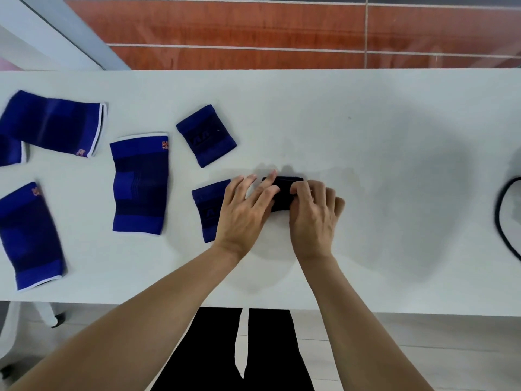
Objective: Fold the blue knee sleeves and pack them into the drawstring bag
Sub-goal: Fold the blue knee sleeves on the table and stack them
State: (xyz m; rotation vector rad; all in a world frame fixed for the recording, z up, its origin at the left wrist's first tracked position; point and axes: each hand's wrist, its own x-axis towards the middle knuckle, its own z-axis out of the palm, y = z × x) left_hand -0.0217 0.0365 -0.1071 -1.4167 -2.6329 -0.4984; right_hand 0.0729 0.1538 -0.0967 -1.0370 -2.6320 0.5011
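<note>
Both hands meet over a small dark fabric piece (282, 193) in the middle of the white table (366, 136), and it looks as if the person is folding or rolling it tight. To do this well, I would press the near edge flat, line the ends up square, and keep the fingers spread so the stretchy knit cannot spring back before the fold is set.

The left hand (245, 210) lies loosely open, fingers fanned; its fingertips touch the left end of the dark piece, while the heel of the hand covers the corner of a small blue band (207, 210) beside it. The right hand (313, 213) is curled, fingers bent down onto the right end of the same piece, pinching it against the table rather than lifting it.

The blue knee sleeves (139, 184) lie unfolded well to the left: one in the middle, one at the near left edge, one at the far left with a further piece tucked under it. Another small blue band (205, 135) sits behind the hands. A dark cord (504, 218) loops in at the right edge; I take it for the drawstring bag, though too little shows to be sure
</note>
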